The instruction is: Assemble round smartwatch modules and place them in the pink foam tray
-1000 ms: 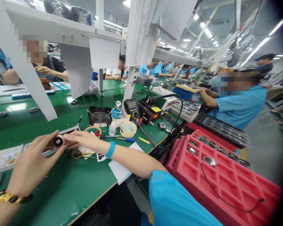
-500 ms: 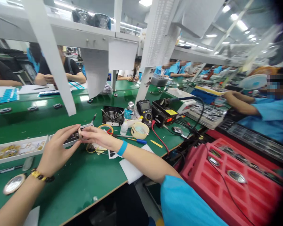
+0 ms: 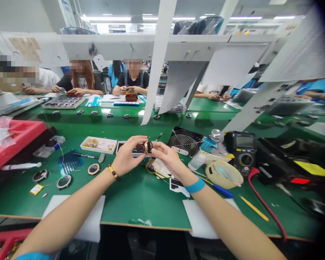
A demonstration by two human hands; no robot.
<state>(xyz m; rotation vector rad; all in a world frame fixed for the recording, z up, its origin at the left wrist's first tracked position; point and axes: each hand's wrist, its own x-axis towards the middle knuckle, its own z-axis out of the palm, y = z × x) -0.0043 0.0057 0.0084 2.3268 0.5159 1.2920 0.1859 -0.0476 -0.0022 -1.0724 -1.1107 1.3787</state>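
Between both hands, above the green bench, is a small watch case (image 3: 148, 147) with a copper-coloured rim and dark inner parts. My left hand (image 3: 130, 156) grips its left side between thumb and fingers. From the right, the fingertips of my right hand (image 3: 169, 159) pinch it. My fingers hide part of the case. Behind the hands stands a white tray of dark parts (image 3: 121, 145), partly covered. A white tray of gold rings (image 3: 98, 145) is to its left. Round watch cases (image 3: 64, 181) lie on the left, one with a copper rim (image 3: 94, 169) near my left wrist.
A fan (image 3: 184, 141), a multimeter (image 3: 243, 148), a soldering station (image 3: 295, 169) and a cream bowl (image 3: 224, 174) crowd the right side. A red foam tray (image 3: 16, 139) is at left. Paper strips (image 3: 159, 54) hang from the shelf. Co-workers sit across the bench.
My view has swung left from the red tray on the right to face the bench squarely. Both hands still hold the watch case, now with its copper rim more visible.
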